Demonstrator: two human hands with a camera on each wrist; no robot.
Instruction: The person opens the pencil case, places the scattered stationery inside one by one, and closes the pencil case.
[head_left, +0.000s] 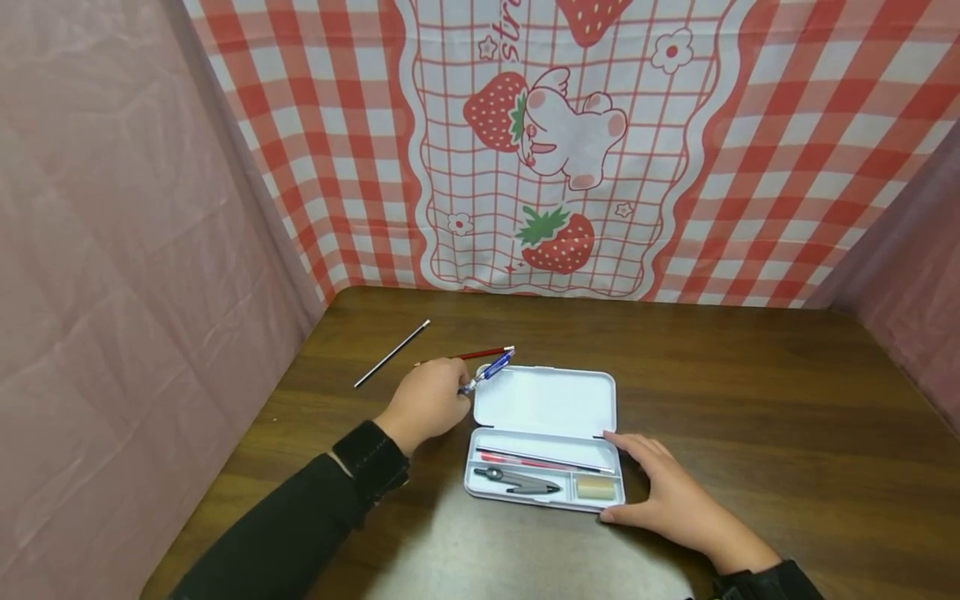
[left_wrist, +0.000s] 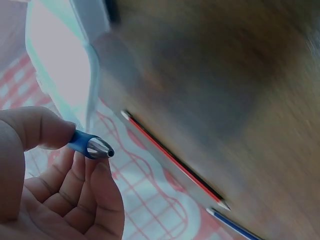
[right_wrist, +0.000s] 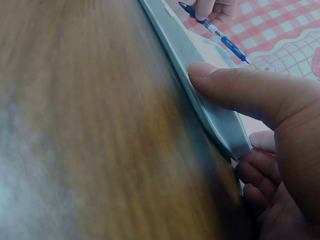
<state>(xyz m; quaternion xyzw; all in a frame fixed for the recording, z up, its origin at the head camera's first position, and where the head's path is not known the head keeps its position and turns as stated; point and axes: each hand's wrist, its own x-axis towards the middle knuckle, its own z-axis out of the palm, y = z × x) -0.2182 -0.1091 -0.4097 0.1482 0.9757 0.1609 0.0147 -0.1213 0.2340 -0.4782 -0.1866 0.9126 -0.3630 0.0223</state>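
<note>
Blue ballpoint pen (head_left: 497,366): in your left hand (head_left: 427,402), fingers pinching it near the tip, seemingly for a clear barrel. White pencil case (head_left: 546,402): open, right of those fingers; your right hand (head_left: 666,493) grips its end, probably for steadiness.

Pen (head_left: 497,367), centre of frame: glossy blue plastic-looking barrel, bright smooth metal tip. Case (head_left: 544,402), lower centre: smooth pale shell with slight sheen, plastic or painted metal, cannot tell which. Pencil (head_left: 483,353), above the case: smooth red-painted finish. Table (head_left: 750,400), lower half: brown wood grain, semi-gloss. Backdrop (head_left: 360,133), top: matt checked cloth. Curtain (head_left: 112,250), left: creased pink cloth, soft sheen. Sleeve (head_left: 300,517), lower left: matt dark cloth.
</note>
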